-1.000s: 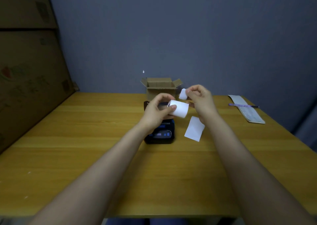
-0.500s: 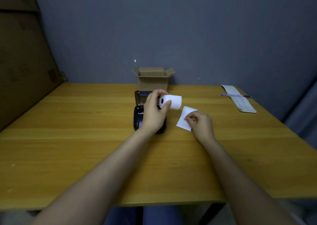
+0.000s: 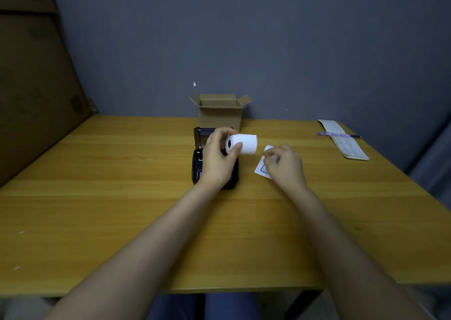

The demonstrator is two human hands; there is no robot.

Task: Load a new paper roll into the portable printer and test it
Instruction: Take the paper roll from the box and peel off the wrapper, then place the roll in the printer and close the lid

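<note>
My left hand (image 3: 218,159) holds a white paper roll (image 3: 244,144) by one end, lying sideways just above the black portable printer (image 3: 197,167). The printer sits on the wooden table (image 3: 122,173) with its lid (image 3: 203,132) tipped up at the back; my hand hides most of its body. To the right, my right hand (image 3: 285,167) hovers low over a white paper slip (image 3: 261,169) with a blue mark, fingertips pinched together at the slip's top. Blur hides whether those fingers hold a scrap.
An open cardboard box (image 3: 219,114) stands behind the printer against the grey wall. A booklet (image 3: 346,145) with a purple pen (image 3: 338,134) across it lies at the far right. Large cardboard sheets (image 3: 31,87) lean at the left.
My right hand came down from beside the roll to the slip on the table. The roll stays in my left hand above the printer. My head view shifted slightly.
</note>
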